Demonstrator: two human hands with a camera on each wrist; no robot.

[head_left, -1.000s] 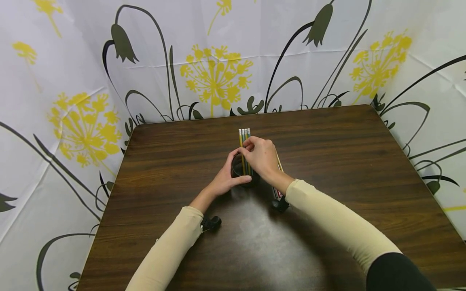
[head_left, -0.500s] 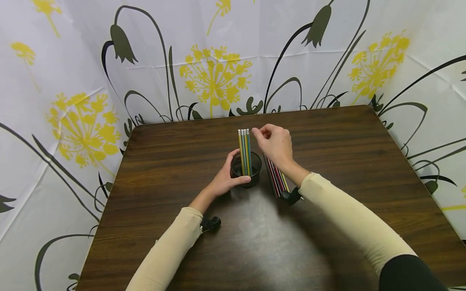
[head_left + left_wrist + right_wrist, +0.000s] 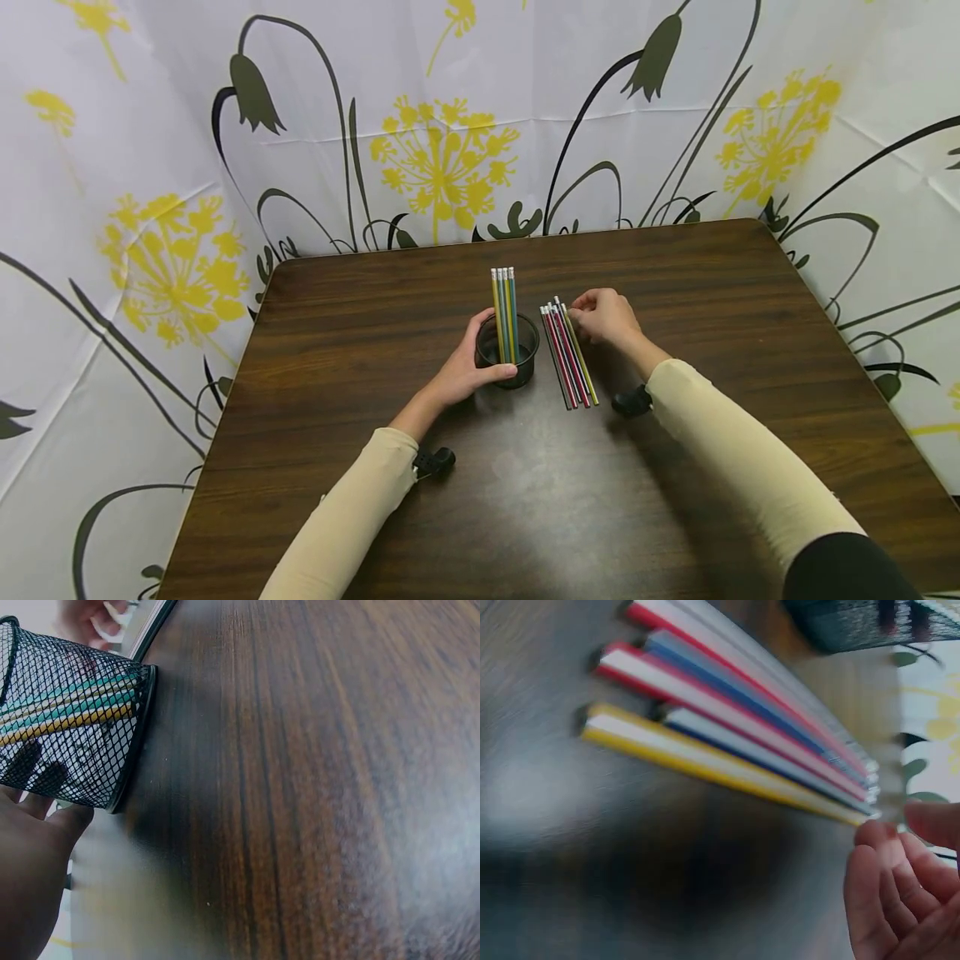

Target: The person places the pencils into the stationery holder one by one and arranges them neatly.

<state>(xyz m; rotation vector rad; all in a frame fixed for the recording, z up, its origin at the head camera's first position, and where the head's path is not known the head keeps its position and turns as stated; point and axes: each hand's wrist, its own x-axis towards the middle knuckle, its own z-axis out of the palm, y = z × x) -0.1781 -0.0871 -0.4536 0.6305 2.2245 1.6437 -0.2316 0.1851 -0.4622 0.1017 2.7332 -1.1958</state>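
Observation:
A black mesh pencil cup (image 3: 527, 367) stands on the table, and several yellow and teal pencils (image 3: 504, 312) lean upright inside it. My left hand (image 3: 465, 367) holds the cup from its left side, thumb across the front; in the left wrist view, fingers (image 3: 69, 822) touch the mesh near the base. Right of the cup lies a bunch of pencils (image 3: 567, 358) in red, black, blue and yellow. My right hand (image 3: 609, 318) is at their far, eraser end, closest to the yellow pencil (image 3: 705, 766). Its thumb and fingers are apart, with nothing between them.
The brown wood-grain table (image 3: 360, 333) reaches back to a white curtain (image 3: 315, 158) with yellow and grey flowers. A black wrist camera (image 3: 435, 461) sits by the left cuff, another wrist camera (image 3: 632, 402) by the right, near the loose pencils.
My right hand has left the pencils in the cup and moved right and down to the loose pencils, uncovering both groups. The left hand keeps its hold on the cup.

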